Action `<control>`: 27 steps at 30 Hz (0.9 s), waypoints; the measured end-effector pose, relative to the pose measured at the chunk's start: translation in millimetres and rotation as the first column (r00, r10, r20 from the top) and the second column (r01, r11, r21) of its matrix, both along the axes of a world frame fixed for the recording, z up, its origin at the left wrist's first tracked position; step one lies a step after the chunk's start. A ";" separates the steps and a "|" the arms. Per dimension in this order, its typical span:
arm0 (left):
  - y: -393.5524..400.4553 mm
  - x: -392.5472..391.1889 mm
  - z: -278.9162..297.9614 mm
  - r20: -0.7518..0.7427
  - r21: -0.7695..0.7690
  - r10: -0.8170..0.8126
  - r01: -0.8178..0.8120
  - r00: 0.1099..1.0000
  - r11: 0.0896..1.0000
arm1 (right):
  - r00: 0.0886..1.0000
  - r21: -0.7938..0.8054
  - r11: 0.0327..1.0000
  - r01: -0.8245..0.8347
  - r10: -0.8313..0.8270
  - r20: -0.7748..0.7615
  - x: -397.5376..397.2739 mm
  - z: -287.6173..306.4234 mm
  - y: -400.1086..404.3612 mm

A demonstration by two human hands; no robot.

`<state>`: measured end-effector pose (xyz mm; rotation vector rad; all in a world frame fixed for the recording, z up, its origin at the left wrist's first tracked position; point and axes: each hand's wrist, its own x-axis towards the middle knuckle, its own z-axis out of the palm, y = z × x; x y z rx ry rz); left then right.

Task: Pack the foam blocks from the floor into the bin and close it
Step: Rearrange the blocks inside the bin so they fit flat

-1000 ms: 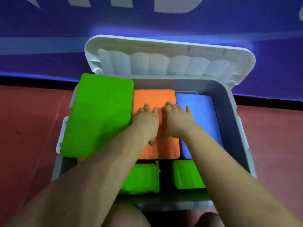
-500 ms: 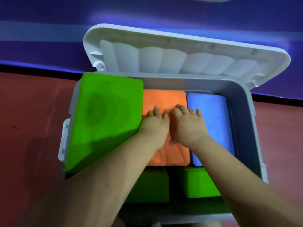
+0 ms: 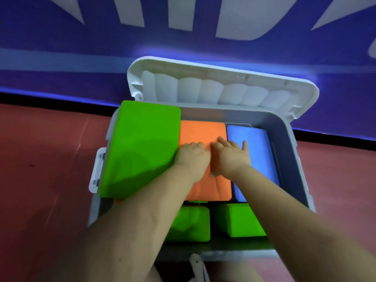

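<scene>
The bin [image 3: 284, 127] sat on red floor [image 3: 50, 159] by a blue wall [image 3: 61, 58], lid [image 3: 223, 86] up; orange block [image 3: 203, 135] lay lengthwise toward the wall, left hand [image 3: 192, 157] and right hand [image 3: 230, 157] pressing flat on it.

Hidden under the left forearm [image 3: 142, 216]: the near right corner of the big green block [image 3: 140, 147] and part of a small green block [image 3: 193, 224]. Covered by the right forearm [image 3: 284, 210]: the near end of the blue block [image 3: 254, 147]. Beneath the big green block, only an orange sliver [image 3: 118, 201], unclear what. Cut off at the bottom edge: a blurred white latch [image 3: 198, 265]. Wall lettering [image 3: 244, 17] cropped at the top, unreadable.
</scene>
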<state>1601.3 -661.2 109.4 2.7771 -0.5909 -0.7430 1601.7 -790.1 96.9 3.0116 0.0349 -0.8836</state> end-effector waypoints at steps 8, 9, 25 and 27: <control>96.4 -30.1 47.0 0.375 -0.151 0.617 -0.611 0.692 0.777 | 0.915 0.784 0.540 0.305 -0.395 -0.083 -36.4 35.1 66.4; 112.1 -38.9 45.8 0.251 -0.076 0.727 -0.735 0.640 0.673 | 0.917 0.791 0.519 0.325 -0.377 -0.130 -41.7 35.8 79.2; 57.7 -63.5 44.9 -0.196 -0.303 0.739 -0.756 0.645 0.580 | 0.840 0.627 0.728 0.279 -0.502 0.208 -40.7 49.7 -9.9; 69.6 -52.0 41.1 0.019 -0.318 0.780 -0.736 0.626 0.598 | 0.739 0.621 0.605 0.499 -0.671 0.060 -54.9 38.8 -10.9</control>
